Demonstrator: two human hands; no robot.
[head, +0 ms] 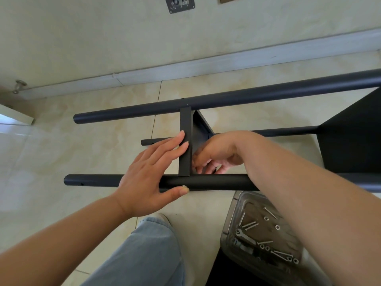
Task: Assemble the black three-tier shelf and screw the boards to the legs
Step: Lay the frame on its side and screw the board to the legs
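The left hand (144, 174) lies flat, fingers straight against the upright board (185, 141), thumb under the near leg (206, 183). The right hand (218, 155) reaches behind that board, fingers curled; what it holds is hidden. The black shelf lies sideways on the floor (82, 145), three legs showing. A clear tray (231, 230) of screws (249, 225) sits near the knee (152, 240).

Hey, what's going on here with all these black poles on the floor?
A person is putting together a black shelf lying on its side on the tiled floor. The left hand rests flat against the edge of a shelf board and the near leg, steadying them. The right hand reaches behind that board with fingers curled; what it holds is hidden. A clear tray of screws and washers sits nearby.
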